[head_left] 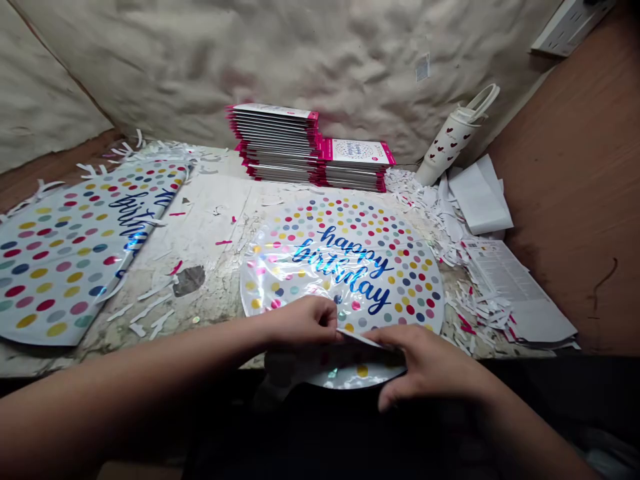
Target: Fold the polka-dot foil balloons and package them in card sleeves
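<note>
Left hand (307,321) is curled, pinching the near edge of a round foil balloon (360,227); right hand (430,363) has its fingers against the same folded edge, with the thumb spread apart lower down. The balloon lies flat, mostly on the bench (205,200), its near part reaching past the front edge. It is white with coloured dots and reads "happy birthday" in shiny blue.

Just beyond it stand two adjoining stacks of pink-edged packets, the left stack (280,143) taller than the right stack (359,160). Farther right, a white cup (447,148) with dark red hearts and a loop handle leans at a tilt. Near it are a folded white paper (483,197), a printed sheet (523,290) and heaps of shredded paper (490,310).

Well to the left lies another dotted sheet (60,260), with "birthday" along its right side and white strips (155,310) around it. Behind everything rises a wall (350,53) with a wrinkled covering; a socket strip (570,27) is at upper right.
</note>
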Available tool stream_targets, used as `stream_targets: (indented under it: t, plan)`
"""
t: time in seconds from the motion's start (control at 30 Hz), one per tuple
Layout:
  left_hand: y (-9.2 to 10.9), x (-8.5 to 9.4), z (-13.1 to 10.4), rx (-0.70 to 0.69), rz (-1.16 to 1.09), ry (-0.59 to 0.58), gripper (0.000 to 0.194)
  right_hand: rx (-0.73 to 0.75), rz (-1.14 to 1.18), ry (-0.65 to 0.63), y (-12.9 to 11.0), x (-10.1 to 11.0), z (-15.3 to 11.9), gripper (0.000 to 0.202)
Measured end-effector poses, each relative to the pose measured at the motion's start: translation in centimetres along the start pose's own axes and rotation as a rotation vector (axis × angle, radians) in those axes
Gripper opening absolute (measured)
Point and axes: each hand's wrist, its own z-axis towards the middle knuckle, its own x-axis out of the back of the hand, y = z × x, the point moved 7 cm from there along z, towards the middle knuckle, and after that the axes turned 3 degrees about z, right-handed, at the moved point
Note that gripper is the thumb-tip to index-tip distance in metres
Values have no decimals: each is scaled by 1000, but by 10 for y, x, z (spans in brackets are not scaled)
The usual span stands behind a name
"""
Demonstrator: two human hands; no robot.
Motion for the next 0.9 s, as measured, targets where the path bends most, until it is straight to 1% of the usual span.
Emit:
stream_targets:
  t: [0.03, 0.07, 0.1, 0.13, 0.17, 0.2, 0.23, 0.27, 0.3, 0.33, 0.37, 0.4, 0.43, 0.5, 0.53, 0.57, 0.63, 0.67, 0.7, 0.73, 0.77, 0.8, 0.87, 0.9]
  plan:
    - [10, 4, -3, -56, 126, 47, 6, -31, -70, 28, -3, 0, 5, 54]
    - [19, 10, -9, -120, 253, 95, 8, -56, -142, 68, -5, -1, 10, 42]
    - [25, 16, -16, -169, 372, 136, 16, -74, -196, 108, -6, -1, 15, 29]
    - [26, 24, -26, -185, 463, 169, 21, -80, -215, 141, -6, -1, 18, 24]
    - [22, 35, -36, -168, 522, 209, 24, -75, -195, 164, -6, -1, 21, 25]
    - [13, 50, -48, -126, 568, 265, 27, -64, -143, 188, -4, 1, 21, 26]
    - [2, 66, -60, -73, 612, 345, 27, -53, -80, 225, -2, 4, 21, 26]
    - [-7, 84, -73, -44, 667, 475, 27, -43, -26, 263, 0, 8, 18, 25]
    - [-14, 98, -85, -44, 732, 596, 34, -31, 3, 300, 1, 11, 15, 26]
    - [-21, 106, -94, -82, 775, 670, 51, -11, 1, 330, 1, 12, 11, 26]
    - [-28, 106, -97, -137, 802, 687, 68, 26, -24, 349, -1, 11, 7, 28]
    - [-35, 100, -95, -200, 811, 651, 80, 85, -65, 352, -4, 6, 3, 31]
    - [-43, 88, -90, -261, 799, 582, 84, 153, -116, 341, -7, -1, -1, 37]
    - [-60, 61, -75, -347, 759, 446, 71, 269, -216, 313, -6, -17, -9, 58]
    - [-68, 49, -69, -373, 736, 414, 61, 280, -252, 316, 2, -21, -12, 69]
    - [-76, 40, -64, -389, 715, 409, 55, 249, -283, 352, 15, -21, -16, 76]
    - [-88, 31, -59, -403, 673, 445, 49, 86, -324, 498, 52, -4, -25, 78]
    - [-92, 30, -58, -408, 651, 459, 48, -5, -333, 568, 71, 8, -31, 74]
    - [-95, 31, -58, -417, 630, 455, 47, -81, -333, 607, 89, 21, -36, 68]
    - [-97, 32, -59, -423, 613, 438, 47, -123, -321, 606, 102, 32, -39, 61]
    - [-99, 35, -59, -419, 599, 419, 47, -132, -291, 566, 112, 41, -40, 55]
    - [-100, 40, -60, -403, 586, 406, 48, -121, -240, 500, 119, 49, -39, 50]
    - [-103, 55, -60, -346, 551, 396, 48, -103, -70, 379, 127, 64, -34, 39]
    - [-105, 64, -58, -315, 515, 391, 47, -112, 21, 341, 130, 73, -30, 33]
